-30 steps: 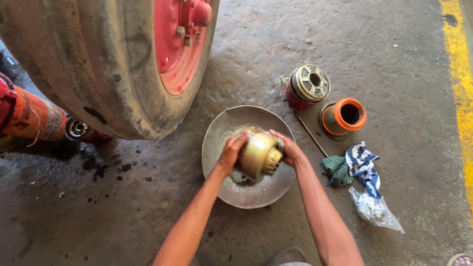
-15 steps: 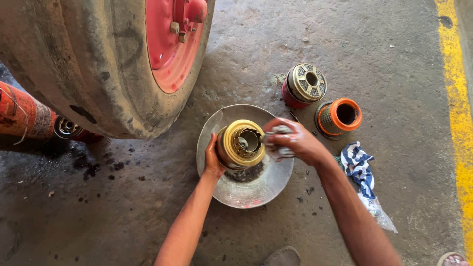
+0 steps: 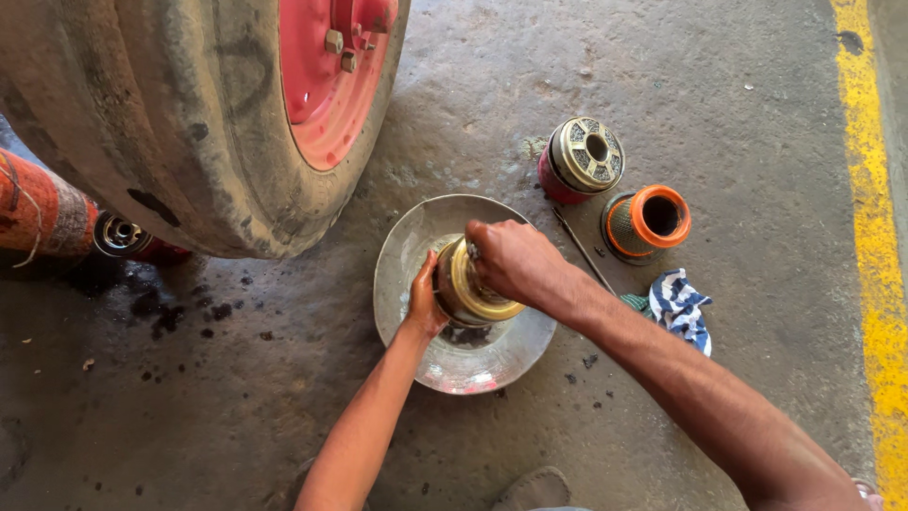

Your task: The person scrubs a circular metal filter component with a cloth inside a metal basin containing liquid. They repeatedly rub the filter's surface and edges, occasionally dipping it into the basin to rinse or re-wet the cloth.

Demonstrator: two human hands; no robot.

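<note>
At far left I see a big tyre (image 3: 161, 123) with a red wheel rim (image 3: 326, 80), cut off by the frame's top edge. Below it my left hand (image 3: 423, 301) cups the side of a brass-coloured filter canister (image 3: 470, 284) standing in a shallow metal basin (image 3: 416, 248); dark wet residue pools in the basin's bottom. My right hand (image 3: 511, 260) closes over the canister's top, hiding that end, so I cannot tell what the fingers pinch. Further right stand a red canister with a perforated metal cap (image 3: 582, 158) and an orange-capped mesh filter (image 3: 648, 222). A striped rag (image 3: 683, 308) lies just beside my forearm.
</note>
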